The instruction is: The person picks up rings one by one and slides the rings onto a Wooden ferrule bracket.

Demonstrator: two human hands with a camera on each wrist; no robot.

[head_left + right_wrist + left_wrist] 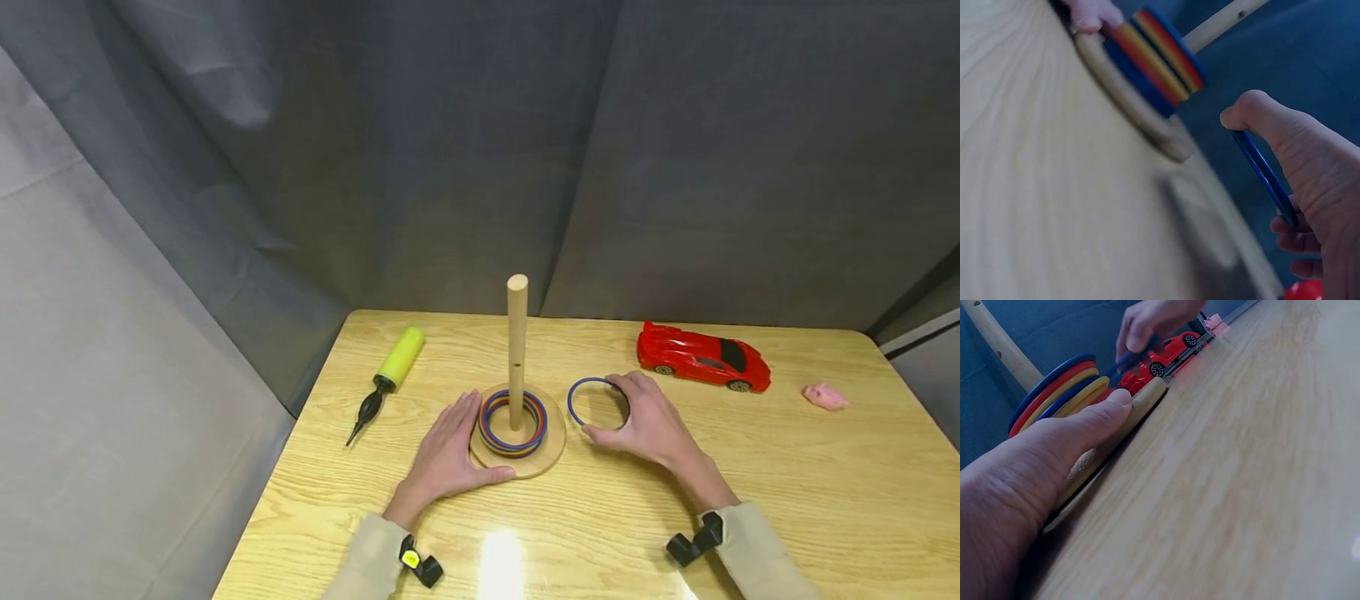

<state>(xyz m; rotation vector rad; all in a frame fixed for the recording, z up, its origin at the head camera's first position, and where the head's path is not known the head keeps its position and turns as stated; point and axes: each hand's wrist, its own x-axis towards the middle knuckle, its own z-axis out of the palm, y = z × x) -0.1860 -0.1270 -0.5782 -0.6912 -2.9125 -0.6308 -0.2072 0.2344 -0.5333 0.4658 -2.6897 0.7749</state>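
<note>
A wooden peg [517,350] stands upright on a round wooden base [553,446]. Several blue, red and yellow rings [491,442] lie stacked around its foot. My left hand [448,458] rests against the base's left side, its fingers fairly straight and its thumb along the front rim. To the right of the base, my right hand [645,423] pinches a single blue ring [572,400] between thumb and fingers. The right wrist view shows this blue ring [1263,175] edge-on, raised above the table and apart from the peg.
A red toy car [701,357] sits at the back right, with a small pink pig figure [825,396] further right. On the left lies a yellow-green and black hand pump [397,362]. Grey cloth [450,167] hangs behind the wooden table [600,533].
</note>
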